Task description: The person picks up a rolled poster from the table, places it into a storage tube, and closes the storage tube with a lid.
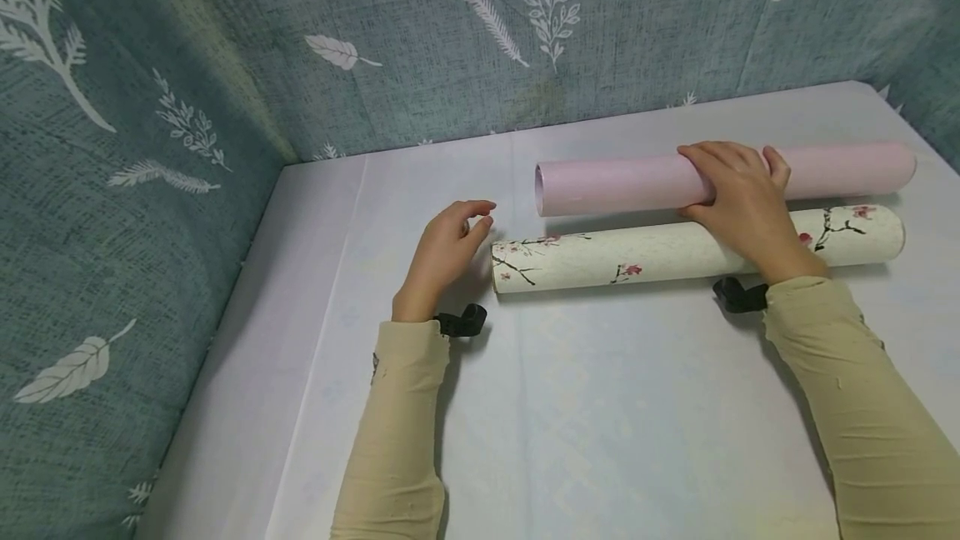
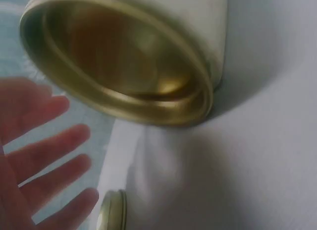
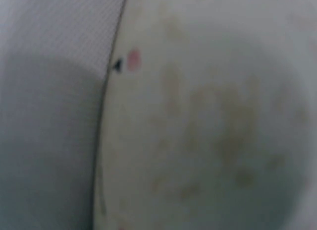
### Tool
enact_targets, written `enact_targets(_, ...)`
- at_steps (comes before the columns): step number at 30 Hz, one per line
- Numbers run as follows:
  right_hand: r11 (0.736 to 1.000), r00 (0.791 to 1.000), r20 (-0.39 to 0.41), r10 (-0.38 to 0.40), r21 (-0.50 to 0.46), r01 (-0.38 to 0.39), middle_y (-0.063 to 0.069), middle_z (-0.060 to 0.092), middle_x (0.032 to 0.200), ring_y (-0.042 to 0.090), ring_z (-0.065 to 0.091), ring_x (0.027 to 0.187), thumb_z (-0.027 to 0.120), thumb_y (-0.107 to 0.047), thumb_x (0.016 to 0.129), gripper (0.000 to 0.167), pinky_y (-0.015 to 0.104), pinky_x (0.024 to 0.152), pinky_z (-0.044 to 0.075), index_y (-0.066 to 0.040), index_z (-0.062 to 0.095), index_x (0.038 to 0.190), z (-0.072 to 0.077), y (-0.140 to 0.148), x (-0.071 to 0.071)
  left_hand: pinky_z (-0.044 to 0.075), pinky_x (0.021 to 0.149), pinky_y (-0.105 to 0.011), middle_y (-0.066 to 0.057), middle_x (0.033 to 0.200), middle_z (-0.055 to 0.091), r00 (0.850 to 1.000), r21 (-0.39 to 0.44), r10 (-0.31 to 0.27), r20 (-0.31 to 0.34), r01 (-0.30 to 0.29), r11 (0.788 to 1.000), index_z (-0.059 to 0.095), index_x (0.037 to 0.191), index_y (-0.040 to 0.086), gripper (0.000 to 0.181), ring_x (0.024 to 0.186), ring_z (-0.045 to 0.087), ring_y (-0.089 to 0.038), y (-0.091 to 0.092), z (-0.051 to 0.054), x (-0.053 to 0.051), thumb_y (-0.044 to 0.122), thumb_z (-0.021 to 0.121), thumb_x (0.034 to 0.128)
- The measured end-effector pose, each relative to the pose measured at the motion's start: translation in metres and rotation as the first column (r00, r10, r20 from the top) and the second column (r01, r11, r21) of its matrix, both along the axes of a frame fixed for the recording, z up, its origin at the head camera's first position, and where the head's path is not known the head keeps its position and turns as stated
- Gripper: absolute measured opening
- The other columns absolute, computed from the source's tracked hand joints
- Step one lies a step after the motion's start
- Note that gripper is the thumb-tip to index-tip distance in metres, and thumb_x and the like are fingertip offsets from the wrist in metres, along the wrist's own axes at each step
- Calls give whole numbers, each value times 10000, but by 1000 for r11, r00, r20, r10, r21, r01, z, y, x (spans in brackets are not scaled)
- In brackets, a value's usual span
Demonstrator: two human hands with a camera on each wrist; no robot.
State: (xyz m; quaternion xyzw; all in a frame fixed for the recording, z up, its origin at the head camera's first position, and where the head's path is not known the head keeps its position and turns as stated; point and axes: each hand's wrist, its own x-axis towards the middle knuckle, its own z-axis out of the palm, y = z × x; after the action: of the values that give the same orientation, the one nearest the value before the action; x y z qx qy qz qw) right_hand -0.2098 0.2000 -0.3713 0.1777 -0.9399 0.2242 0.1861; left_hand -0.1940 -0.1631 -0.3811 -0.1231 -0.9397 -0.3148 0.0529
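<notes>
Two long rolls of wallpaper lie side by side on the table. The farther one is a plain pink roll; nearer is a cream roll printed with dark branches and red blossoms. My right hand reaches across the cream roll and grips the pink one, fingers over its top and thumb on its near side. Just off the cream roll's left end is my left hand, fingers loosely bent and holding nothing. The left wrist view looks into the cream roll's hollow, gold-toned end, with the spread left fingers beside it.
A pale cloth covers the table. Green leaf-patterned fabric hangs behind and at the left. Each wrist carries a black camera mount. The cream roll's surface fills most of the blurred right wrist view.
</notes>
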Motion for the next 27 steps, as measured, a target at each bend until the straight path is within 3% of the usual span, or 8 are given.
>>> enact_targets(2, 1000, 1000, 0, -1, 1, 1, 86, 466, 1276, 302, 323, 1206, 767, -117, 681, 684, 497, 1003, -1, -159, 463, 1293, 0, 0, 0, 402, 809, -328, 27, 1173, 541, 1000, -5, 18, -9, -18, 1000, 561, 1197, 202, 302, 907, 499, -165, -3, -1, 0, 298, 470, 925)
enact_targets(6, 1000, 1000, -3, -2, 5, 2, 79, 466, 1279, 297, 323, 1207, 770, -119, 680, 682, 499, 1004, 0, -160, 467, 1289, -1, 0, 0, 359, 909, -357, -13, 1203, 526, 998, -11, 64, -28, -65, 998, 576, 1179, 182, 297, 1066, 471, -203, -6, -3, -1, 288, 488, 916)
enact_targets(9, 1000, 1000, -8, -1, 5, 1, 80, 466, 1280, 299, 325, 1205, 771, -119, 680, 679, 499, 1003, 2, -161, 470, 1288, 0, 0, 0, 312, 963, -367, -29, 1221, 508, 995, 1, 103, -13, -103, 995, 585, 1164, 184, 296, 1166, 409, -214, -8, -3, -2, 294, 522, 897)
enact_targets(15, 1000, 1000, -9, 2, 4, -2, 83, 462, 1285, 300, 320, 1209, 768, -121, 684, 684, 501, 1002, -2, -162, 463, 1295, 1, -1, 0, 278, 977, -402, -82, 1269, 448, 987, 17, 158, 27, -158, 987, 550, 1201, 152, 368, 1205, 330, -274, -11, -3, -3, 277, 581, 857)
enact_targets(20, 1000, 1000, -2, -4, 9, 4, 81, 462, 1283, 296, 319, 1209, 767, -131, 686, 678, 502, 999, 5, -164, 464, 1291, 0, 0, -1, 281, 966, -435, -124, 1317, 383, 979, -29, 187, 84, -186, 982, 473, 1273, 125, 483, 1221, 277, -331, -13, -8, -4, 260, 607, 829)
enact_targets(27, 1000, 1000, -6, -4, 14, 4, 81, 462, 1284, 300, 322, 1205, 776, -127, 676, 687, 499, 1000, 3, -163, 466, 1288, 0, 1, -1, 258, 965, -488, -113, 1363, 315, 968, -156, 210, 140, -188, 970, 390, 1336, 167, 543, 1247, 235, -323, -14, -15, -5, 179, 578, 827)
